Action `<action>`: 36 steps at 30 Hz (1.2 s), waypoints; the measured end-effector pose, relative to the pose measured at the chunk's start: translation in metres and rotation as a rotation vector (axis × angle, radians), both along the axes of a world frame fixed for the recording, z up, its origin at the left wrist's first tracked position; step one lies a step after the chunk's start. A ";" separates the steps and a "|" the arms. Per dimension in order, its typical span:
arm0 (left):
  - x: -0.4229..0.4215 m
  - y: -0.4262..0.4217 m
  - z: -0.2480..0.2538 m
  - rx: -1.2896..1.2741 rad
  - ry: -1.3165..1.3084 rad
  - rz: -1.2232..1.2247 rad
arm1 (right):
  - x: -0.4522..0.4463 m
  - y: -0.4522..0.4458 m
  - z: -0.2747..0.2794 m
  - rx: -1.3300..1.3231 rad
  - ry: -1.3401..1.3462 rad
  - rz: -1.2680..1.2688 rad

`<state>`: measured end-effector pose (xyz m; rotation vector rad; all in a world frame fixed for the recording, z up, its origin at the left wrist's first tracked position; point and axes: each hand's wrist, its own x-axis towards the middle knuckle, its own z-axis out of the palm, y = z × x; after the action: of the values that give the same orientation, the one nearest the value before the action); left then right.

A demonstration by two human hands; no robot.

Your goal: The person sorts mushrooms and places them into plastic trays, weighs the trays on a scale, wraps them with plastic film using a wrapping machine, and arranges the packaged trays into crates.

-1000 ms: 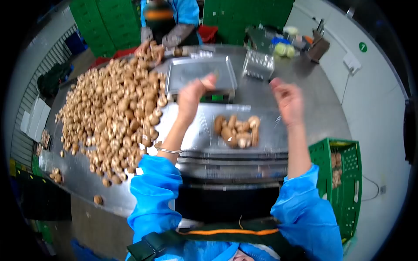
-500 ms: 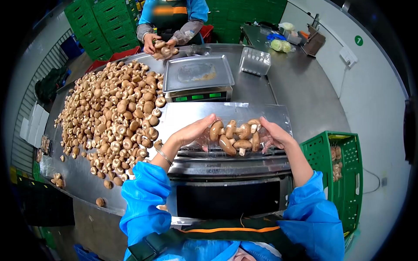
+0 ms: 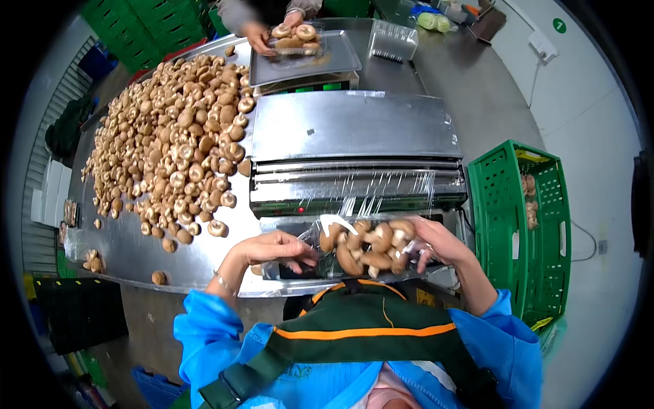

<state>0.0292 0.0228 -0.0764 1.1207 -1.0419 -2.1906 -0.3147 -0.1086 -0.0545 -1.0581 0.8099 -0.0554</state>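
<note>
A clear-wrapped pack of brown mushrooms (image 3: 371,247) is held low in front of my body, over the near part of the wrapping machine (image 3: 354,126). Clear cling film (image 3: 368,194) stretches from the machine's rollers down to the pack. At the left end, my left hand (image 3: 278,249) has its fingers curled on the film's edge. My right hand (image 3: 441,241) grips the pack's right end, thumb on top, with film bunched around its fingers. Film glare hides the pack's underside.
A large mushroom heap (image 3: 170,143) covers the table's left side. Across from me, a co-worker's hands (image 3: 262,37) hold a mushroom pack over the scale (image 3: 334,63). A green crate (image 3: 490,204) stands at right, holding packs. A stack of clear trays (image 3: 393,39) sits behind.
Both hands have brought the mushroom pack from over the machine's top toward my body, drawing film out behind it. The co-worker's mushrooms have moved over the scale.
</note>
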 end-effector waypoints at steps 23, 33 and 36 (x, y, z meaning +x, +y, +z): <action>-0.122 0.111 -0.094 0.321 -0.029 0.714 | 0.011 0.170 -0.148 0.209 -0.031 -0.337; -0.163 0.025 -0.025 0.199 0.181 0.336 | -0.072 0.153 -0.041 0.357 -0.631 -0.220; -0.203 -0.018 0.008 0.056 0.186 0.120 | -0.065 0.122 0.002 0.091 -0.830 -0.923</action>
<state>-0.1735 0.0047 -0.0681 0.9557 -0.8186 -2.1913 -0.3794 0.0130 -0.0523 -0.4145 0.4579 -1.1502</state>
